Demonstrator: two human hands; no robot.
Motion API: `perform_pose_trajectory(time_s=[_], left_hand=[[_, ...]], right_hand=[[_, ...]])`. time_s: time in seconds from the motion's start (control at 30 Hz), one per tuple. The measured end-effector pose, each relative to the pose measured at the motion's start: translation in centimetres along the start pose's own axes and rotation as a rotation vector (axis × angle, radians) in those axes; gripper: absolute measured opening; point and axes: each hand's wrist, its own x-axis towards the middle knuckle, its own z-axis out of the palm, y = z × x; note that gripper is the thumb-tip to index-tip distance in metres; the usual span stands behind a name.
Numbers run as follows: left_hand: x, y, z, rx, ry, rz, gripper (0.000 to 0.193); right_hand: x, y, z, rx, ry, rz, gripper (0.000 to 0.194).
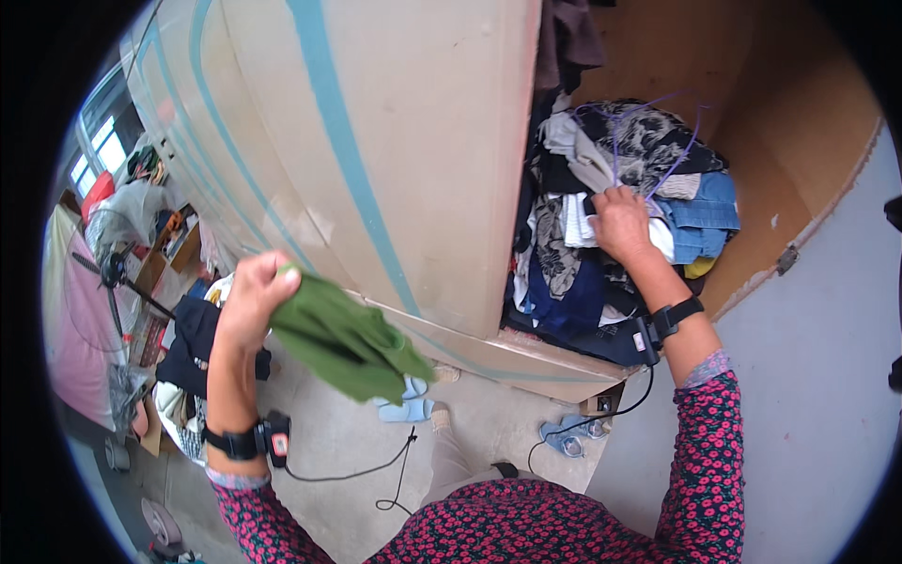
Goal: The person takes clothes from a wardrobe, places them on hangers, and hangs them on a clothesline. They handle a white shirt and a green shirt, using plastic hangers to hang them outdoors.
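Note:
A green cloth garment (pixel 345 335) hangs from my left hand (pixel 255 296), pinched at its upper edge in front of the wardrobe. My right hand (pixel 624 224) reaches into the open wardrobe and touches the heaped clothes, close to the lower end of a purple wire hanger (pixel 659 180). Whether its fingers grip the hanger or a cloth cannot be told. Around that hand lie a white ribbed cloth (pixel 578 222), a light grey garment (pixel 581 151), a black-and-cream patterned garment (pixel 634 148), folded blue denim (pixel 705 211) and a dark navy cloth (pixel 564 289).
The beige wardrobe door (pixel 423 141) with blue stripes stands at centre-left. A grey panel (pixel 796 395) with a hinge is on the right. Light blue slippers (pixel 405 411) and blue sandals (pixel 564 440) rest on the floor. A black fan (pixel 113 271) and piled clothes (pixel 187 345) stand left.

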Motion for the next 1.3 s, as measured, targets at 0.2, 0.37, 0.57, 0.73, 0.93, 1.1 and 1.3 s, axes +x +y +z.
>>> perform_pose_trajectory(time_s=[0.2,0.37,0.57,0.73,0.93,1.1,1.3], left_hand=[[-6.8,-3.7,1.1,-0.020,0.030,-0.064,0.027],[-11.5,-5.2,2.6,-0.197,0.045,-0.096,0.024],[-13.2,-4.4,2.0,-0.238,-0.011,-0.083,0.025],[-10.8,-4.6,0.7,-0.317,-0.132,-0.118,0.032],[-6.3,-3.3,-0.6,-0.473,-0.384,-0.145,0.022],[-4.1,-1.7,-1.6,-0.479,-0.439,-0.159,0.023],[-2.9,-1.4,-1.7,-0.474,-0.521,-0.200,0.023]], right_hand=[[0.8,-0.2,-0.9,0.120,0.136,0.214,0.047],[2.6,0.2,-2.0,0.033,-0.277,0.452,0.055],[0.3,1.9,-5.4,0.330,0.298,0.606,0.025],[-10.6,-2.5,-11.0,1.389,0.548,0.679,0.043],[-18.9,-10.9,-15.1,1.924,0.412,0.641,0.052],[-22.0,-15.3,-14.5,1.830,0.363,0.816,0.033],[-20.5,-17.6,-15.7,2.155,0.644,0.382,0.031]])
